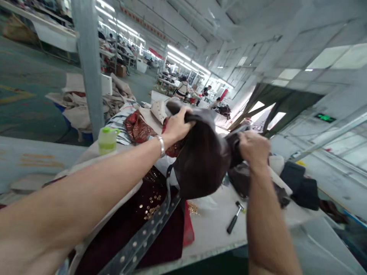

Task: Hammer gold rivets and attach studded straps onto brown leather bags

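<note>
A dark brown piece of leather-like material (pixel 200 160) hangs folded in the air over the table, blurred by motion. My left hand (pixel 178 125), with a silver bracelet (pixel 161 146) at the wrist, grips its upper left edge. My right hand (pixel 254 149) is closed in a fist around its right end. Beneath the material, a clear strip with evenly spaced dots (pixel 143 238) lies across dark maroon cloth (pixel 114 238). Several small gold-coloured round pieces (pixel 150 208) are scattered on that cloth. A hammer (pixel 235 217) with a black handle rests on the table below my right hand.
On the left stand a green-lidded bottle (pixel 107 140) and a grey post (pixel 87 68). Patterned red material (pixel 139 128) is piled behind my left wrist. More gold pieces (pixel 192 208) lie on the pale table (pixel 212 229). Black items (pixel 301 185) sit at right; people work far back.
</note>
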`<state>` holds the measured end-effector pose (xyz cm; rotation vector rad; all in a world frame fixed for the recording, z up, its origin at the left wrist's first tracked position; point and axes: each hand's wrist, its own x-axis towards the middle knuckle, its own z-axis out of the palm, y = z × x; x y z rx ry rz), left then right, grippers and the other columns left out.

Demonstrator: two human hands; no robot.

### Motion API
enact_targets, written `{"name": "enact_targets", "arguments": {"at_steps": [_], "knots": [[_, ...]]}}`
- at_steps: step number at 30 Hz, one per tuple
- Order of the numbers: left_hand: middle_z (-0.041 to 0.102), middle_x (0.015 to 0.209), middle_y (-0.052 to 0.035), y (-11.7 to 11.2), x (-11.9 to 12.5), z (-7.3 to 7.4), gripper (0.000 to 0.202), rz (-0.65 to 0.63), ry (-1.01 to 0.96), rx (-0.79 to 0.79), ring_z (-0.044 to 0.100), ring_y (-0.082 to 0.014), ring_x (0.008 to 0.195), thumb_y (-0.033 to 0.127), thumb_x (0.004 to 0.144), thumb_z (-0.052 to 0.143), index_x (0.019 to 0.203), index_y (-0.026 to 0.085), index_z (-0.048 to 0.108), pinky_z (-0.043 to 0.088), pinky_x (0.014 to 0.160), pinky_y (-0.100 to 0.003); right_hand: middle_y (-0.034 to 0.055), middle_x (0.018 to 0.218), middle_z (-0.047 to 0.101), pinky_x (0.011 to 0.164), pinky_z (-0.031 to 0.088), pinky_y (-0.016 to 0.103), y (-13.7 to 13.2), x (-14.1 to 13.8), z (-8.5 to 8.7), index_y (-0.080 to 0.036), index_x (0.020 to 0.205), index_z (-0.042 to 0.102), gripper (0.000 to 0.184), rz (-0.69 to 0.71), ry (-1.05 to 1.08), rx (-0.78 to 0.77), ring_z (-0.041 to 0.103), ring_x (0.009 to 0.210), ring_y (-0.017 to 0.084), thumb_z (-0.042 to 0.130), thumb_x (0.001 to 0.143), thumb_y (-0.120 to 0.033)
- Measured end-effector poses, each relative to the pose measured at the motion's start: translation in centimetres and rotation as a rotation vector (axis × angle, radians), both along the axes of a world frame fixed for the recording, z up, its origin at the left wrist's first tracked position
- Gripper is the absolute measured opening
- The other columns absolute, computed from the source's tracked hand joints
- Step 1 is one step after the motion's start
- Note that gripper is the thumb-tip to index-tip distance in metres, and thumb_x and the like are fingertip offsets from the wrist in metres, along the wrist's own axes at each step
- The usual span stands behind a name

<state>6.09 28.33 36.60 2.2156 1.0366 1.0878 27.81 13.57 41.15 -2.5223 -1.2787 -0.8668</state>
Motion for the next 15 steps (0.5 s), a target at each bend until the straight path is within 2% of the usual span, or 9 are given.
{"name": "enact_targets", "arguments": {"at_steps": [2, 4, 6, 7, 8, 10, 12, 15], "knots": [[0.068, 0.126, -0.0101, 1.0, -1.8, -6.6, 0.06, -0.084, 0.199, -0.154, 0.065, -0.0305, 0.116, 0.021, 0.084, 0.062, 0.143, 0.022, 0.05, 0.049, 0.103, -0.043, 0.0201, 0.106, 0.069, 0.081, 0.039, 0.036, 4.1, -2.4, -6.0, -0.006, 0.105, 0.07, 0.033, 0.052, 0.056, -0.134, 0.064, 0.098, 0.027, 0.046, 0.103, -0.03], [0.062, 0.135, -0.0176, 1.7, -4.3, -12.4, 0.064, -0.121, 0.349, -0.26, 0.06, -0.0362, 0.124, 0.019, 0.079, 0.063, 0.142, 0.013, 0.053, 0.044, 0.11, -0.048, 0.0154, 0.105, 0.07, 0.083, 0.039, 0.033, 8.2, -4.6, -12.0, -0.011, 0.108, 0.072, 0.032, 0.132, 0.111, -0.229, 0.063, 0.097, 0.024, 0.05, 0.102, -0.033], [0.052, 0.146, -0.022, 2.3, -6.8, -16.4, 0.073, -0.126, 0.425, -0.314, 0.054, -0.0361, 0.133, 0.019, 0.081, 0.058, 0.151, 0.005, 0.042, 0.041, 0.114, -0.046, 0.0117, 0.114, 0.068, 0.092, 0.038, 0.033, 11.5, -5.9, -16.4, -0.019, 0.114, 0.073, 0.033, 0.207, 0.126, -0.262, 0.06, 0.108, 0.023, 0.049, 0.102, -0.039], [0.043, 0.154, -0.0208, 2.3, -7.9, -17.6, 0.075, -0.118, 0.438, -0.316, 0.047, -0.0345, 0.14, 0.019, 0.082, 0.055, 0.154, 0.005, 0.036, 0.037, 0.118, -0.046, 0.0117, 0.116, 0.068, 0.096, 0.037, 0.034, 12.6, -6.2, -17.7, -0.02, 0.114, 0.073, 0.033, 0.23, 0.129, -0.267, 0.059, 0.111, 0.024, 0.049, 0.101, -0.038], [0.037, 0.158, -0.0203, 2.1, -8.8, -18.2, 0.076, -0.116, 0.445, -0.312, 0.041, -0.0333, 0.145, 0.02, 0.082, 0.054, 0.154, 0.005, 0.035, 0.033, 0.121, -0.045, 0.0135, 0.117, 0.067, 0.099, 0.036, 0.037, 13.3, -6.3, -18.5, -0.018, 0.113, 0.074, 0.034, 0.243, 0.132, -0.265, 0.057, 0.113, 0.026, 0.05, 0.1, -0.037], [0.031, 0.162, -0.0164, 0.8, -10.6, -18.3, 0.074, -0.121, 0.437, -0.297, 0.035, -0.0285, 0.148, 0.024, 0.085, 0.052, 0.155, 0.008, 0.035, 0.028, 0.125, -0.041, 0.0204, 0.114, 0.066, 0.101, 0.035, 0.042, 13.8, -6.3, -18.9, -0.01, 0.107, 0.076, 0.034, 0.257, 0.144, -0.252, 0.057, 0.112, 0.031, 0.053, 0.096, -0.032], [0.035, 0.161, -0.0123, -1.2, -12.8, -17.6, 0.07, -0.119, 0.42, -0.295, 0.037, -0.0237, 0.148, 0.028, 0.086, 0.05, 0.153, 0.012, 0.041, 0.027, 0.125, -0.037, 0.0249, 0.11, 0.067, 0.102, 0.035, 0.047, 13.8, -6.0, -18.5, -0.004, 0.101, 0.077, 0.032, 0.295, 0.164, -0.232, 0.057, 0.111, 0.035, 0.057, 0.092, -0.028], [0.046, 0.154, -0.0063, -4.8, -18.3, -17.5, 0.057, -0.081, 0.384, -0.333, 0.042, -0.0203, 0.144, 0.036, 0.087, 0.044, 0.139, 0.019, 0.059, 0.027, 0.126, -0.035, 0.0199, 0.115, 0.069, 0.105, 0.037, 0.046, 13.8, -6.1, -17.7, -0.007, 0.115, 0.074, 0.036, 0.416, 0.198, -0.162, 0.058, 0.112, 0.033, 0.057, 0.091, -0.029]]}}
